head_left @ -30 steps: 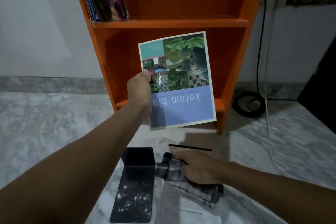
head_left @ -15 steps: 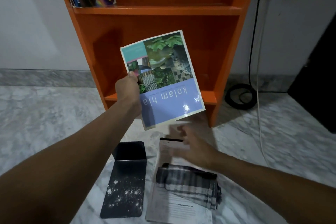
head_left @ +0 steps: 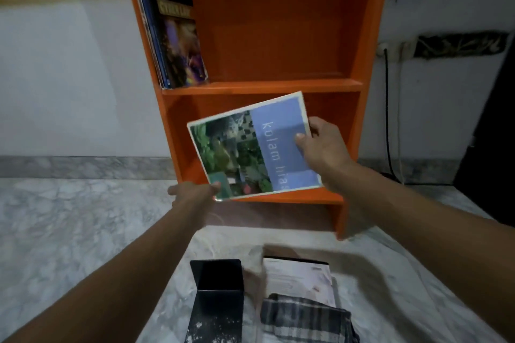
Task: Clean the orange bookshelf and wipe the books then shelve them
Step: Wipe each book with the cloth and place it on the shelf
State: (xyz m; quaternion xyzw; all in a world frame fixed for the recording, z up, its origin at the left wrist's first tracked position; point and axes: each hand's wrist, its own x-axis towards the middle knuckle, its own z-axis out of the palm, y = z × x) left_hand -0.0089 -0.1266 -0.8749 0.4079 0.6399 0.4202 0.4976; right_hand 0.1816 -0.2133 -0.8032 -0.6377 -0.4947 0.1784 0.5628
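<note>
A: Where's the book (head_left: 250,147)?
B: Centre, tilted, before the orange bookshelf (head_left: 264,86). The left hand (head_left: 195,192) pinches its seven o'clock corner, and the right hand (head_left: 320,145) grips its three o'clock edge.

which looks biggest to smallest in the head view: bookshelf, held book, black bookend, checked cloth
1. bookshelf
2. held book
3. black bookend and checked cloth: they look about alike. Both run off the bottom edge and lie nearer the camera, so I won't rank them.
</note>
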